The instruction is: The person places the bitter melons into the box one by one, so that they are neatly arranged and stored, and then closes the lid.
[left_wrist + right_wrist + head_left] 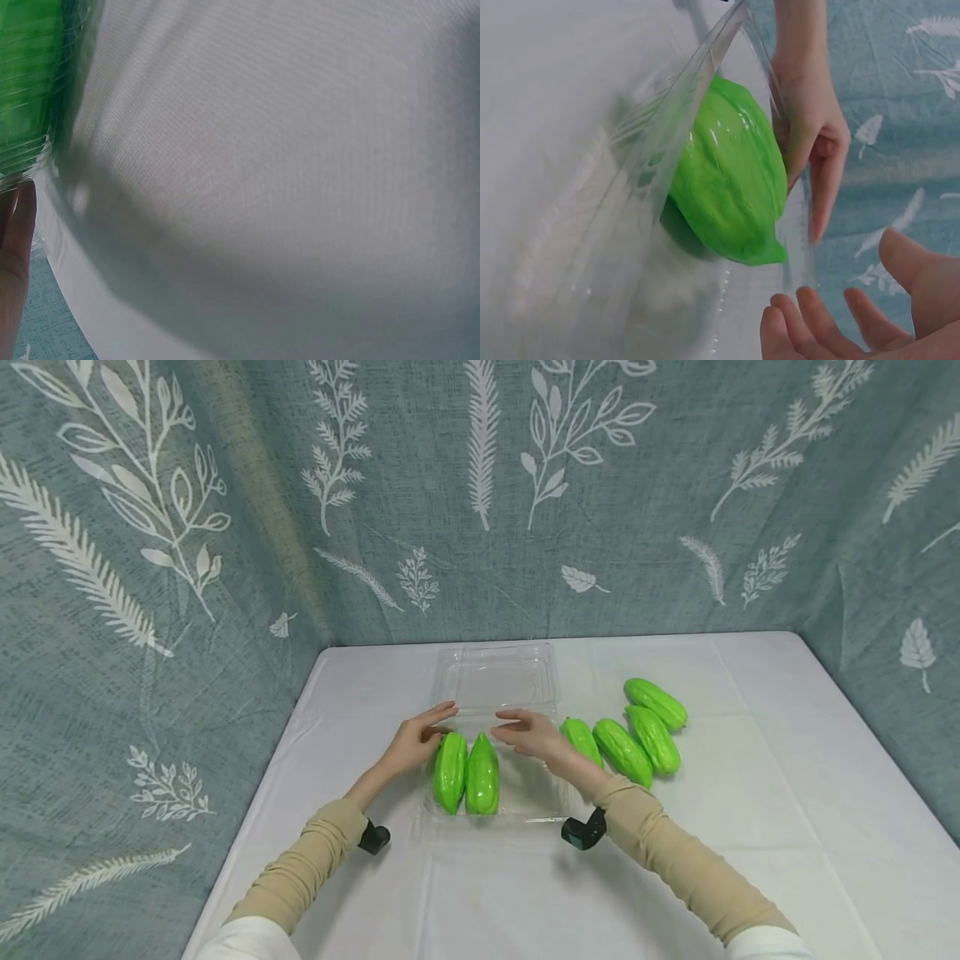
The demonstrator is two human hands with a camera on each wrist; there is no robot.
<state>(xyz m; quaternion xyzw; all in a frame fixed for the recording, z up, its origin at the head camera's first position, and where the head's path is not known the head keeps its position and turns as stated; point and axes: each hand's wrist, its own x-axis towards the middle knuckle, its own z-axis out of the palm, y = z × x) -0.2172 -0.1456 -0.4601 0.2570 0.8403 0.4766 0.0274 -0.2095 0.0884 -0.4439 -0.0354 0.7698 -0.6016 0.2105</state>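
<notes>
Leaf-patterned curtains [420, 468] backed the tabletop [765, 777], where two green gourds [450, 774] lay side by side inside a clear container [528, 795]; left grip [417, 740] loose beside them, right grip [531, 735] released above it.

Bright green vegetables [482, 777], white-leaf-patterned teal curtain [480, 560]

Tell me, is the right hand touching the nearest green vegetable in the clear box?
Apart. The right wrist view shows it: a gap lies between the right hand and the pointed tip of that green vegetable.
</notes>
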